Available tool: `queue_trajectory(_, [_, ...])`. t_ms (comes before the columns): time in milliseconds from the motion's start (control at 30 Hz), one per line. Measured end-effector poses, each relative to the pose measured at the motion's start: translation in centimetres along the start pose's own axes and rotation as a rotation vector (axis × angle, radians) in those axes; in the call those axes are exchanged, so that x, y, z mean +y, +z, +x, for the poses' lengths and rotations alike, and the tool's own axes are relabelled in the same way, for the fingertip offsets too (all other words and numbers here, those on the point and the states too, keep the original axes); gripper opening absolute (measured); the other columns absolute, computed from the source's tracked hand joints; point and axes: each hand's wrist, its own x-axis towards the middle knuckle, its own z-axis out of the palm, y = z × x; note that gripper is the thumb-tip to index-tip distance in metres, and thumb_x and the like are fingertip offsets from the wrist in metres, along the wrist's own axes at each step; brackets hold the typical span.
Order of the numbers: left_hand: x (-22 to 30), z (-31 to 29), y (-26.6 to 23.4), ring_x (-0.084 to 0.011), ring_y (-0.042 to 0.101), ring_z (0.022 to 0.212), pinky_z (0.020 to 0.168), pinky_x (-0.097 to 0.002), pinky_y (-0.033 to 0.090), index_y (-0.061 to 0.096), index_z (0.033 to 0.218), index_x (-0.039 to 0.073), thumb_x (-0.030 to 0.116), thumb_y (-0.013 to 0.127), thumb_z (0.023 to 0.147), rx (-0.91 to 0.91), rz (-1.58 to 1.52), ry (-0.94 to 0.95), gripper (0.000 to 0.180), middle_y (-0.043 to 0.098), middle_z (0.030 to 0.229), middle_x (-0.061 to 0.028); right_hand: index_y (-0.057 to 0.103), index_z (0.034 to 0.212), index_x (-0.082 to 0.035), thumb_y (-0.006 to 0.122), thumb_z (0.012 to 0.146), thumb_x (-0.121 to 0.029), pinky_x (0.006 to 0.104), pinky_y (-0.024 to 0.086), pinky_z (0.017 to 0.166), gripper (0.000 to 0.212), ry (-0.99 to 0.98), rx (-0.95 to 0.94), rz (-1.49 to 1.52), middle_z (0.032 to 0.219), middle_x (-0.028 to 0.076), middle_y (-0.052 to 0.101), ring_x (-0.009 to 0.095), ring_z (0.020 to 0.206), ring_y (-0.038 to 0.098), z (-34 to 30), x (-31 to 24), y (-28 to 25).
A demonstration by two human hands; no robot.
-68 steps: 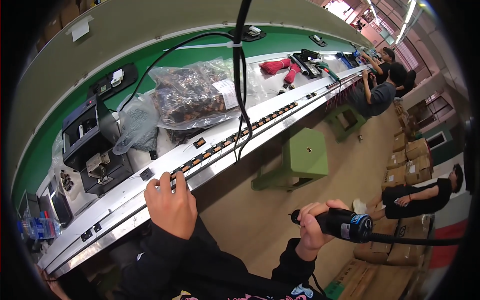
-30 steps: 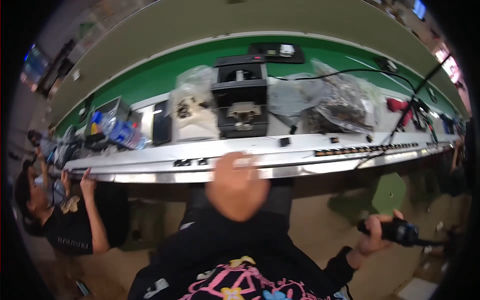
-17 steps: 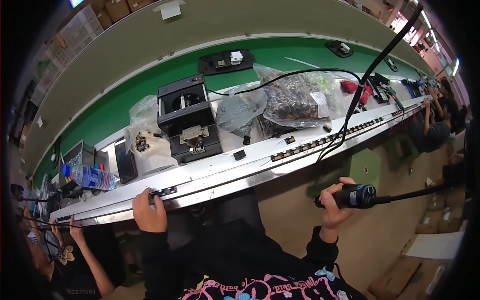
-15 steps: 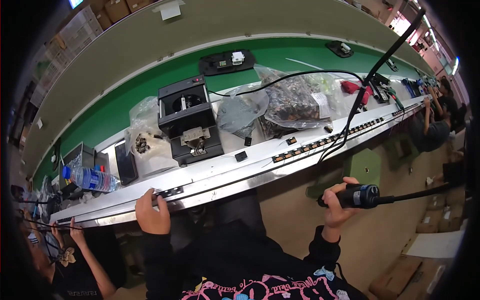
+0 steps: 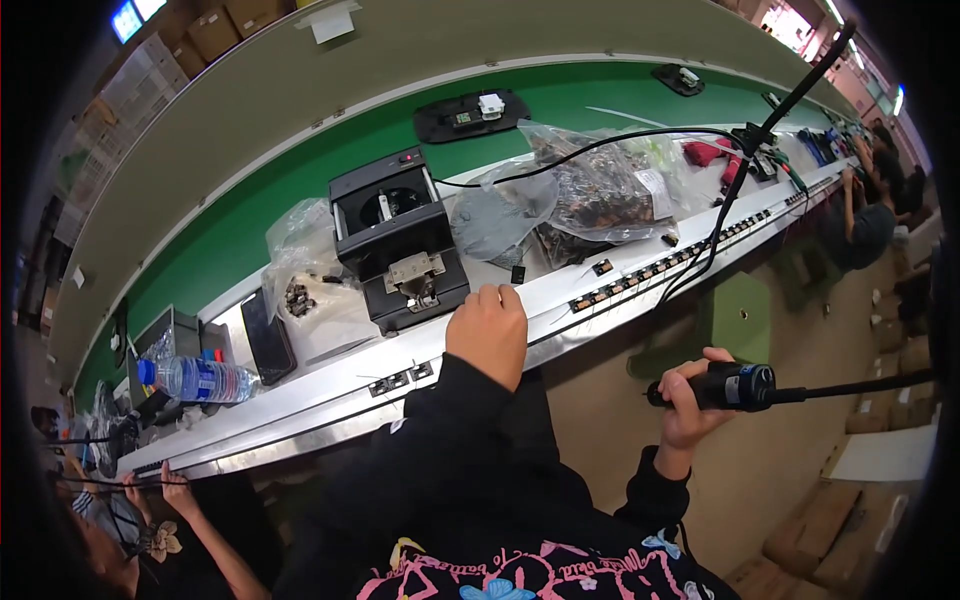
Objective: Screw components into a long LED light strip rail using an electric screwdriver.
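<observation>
My left hand (image 5: 490, 335) reaches across to the rail edge in front of the black machine (image 5: 395, 235). Its fingers are bent and held together; whatever lies under their tips is hidden. To its left, several small black parts (image 5: 398, 380) sit in a short row on the white rail (image 5: 340, 400). My right hand (image 5: 688, 405) grips a black electric screwdriver (image 5: 735, 387), held off the bench with its tip pointing left and a cable trailing right. A longer row of black parts with copper-coloured pieces (image 5: 670, 261) continues along the rail on the right, with a loose part (image 5: 602, 267) behind it.
Clear bags of small parts (image 5: 600, 190) lie behind the rail. A water bottle (image 5: 205, 380) and a phone (image 5: 268, 335) are at left. A black cable (image 5: 735, 185) hangs down over the bench. A green stool (image 5: 738, 320) stands below; co-workers sit on both sides.
My left hand has moved right, from the short row of parts to the spot by the machine where a small black part lay. The right hand still holds the screwdriver. The view has shifted slightly.
</observation>
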Motion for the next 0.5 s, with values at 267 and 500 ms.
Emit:
queue_trajectory(267, [0.6, 1.1, 1.0, -0.0312, 0.066, 0.086, 0.071, -0.0423, 0.055, 0.063, 0.097, 0.003, 0.002, 0.064, 0.080, -0.095, -0.148, 0.029, 0.017, 0.060, 0.090, -0.0120, 0.047, 0.124, 0.006, 0.064, 0.078, 0.008, 0.0302, 0.050, 0.055, 0.049, 0.010, 0.043, 0.022, 0.070, 0.010, 0.057, 0.016, 0.054, 0.052, -0.5, -0.7, -0.2])
queue_trajectory(500, [0.2, 0.3, 1.7, -0.0300, 0.062, 0.084, 0.071, -0.0399, 0.053, 0.062, 0.087, 0.002, 0.000, 0.065, 0.077, 0.042, -0.310, 0.171, 0.011, 0.058, 0.088, -0.0120, 0.048, 0.125, 0.006, 0.064, 0.078, 0.009, 0.0304, 0.051, 0.056, 0.050, -0.009, 0.025, 0.029, 0.070, 0.010, 0.058, 0.017, 0.054, 0.052, 0.0, 0.0, -0.5])
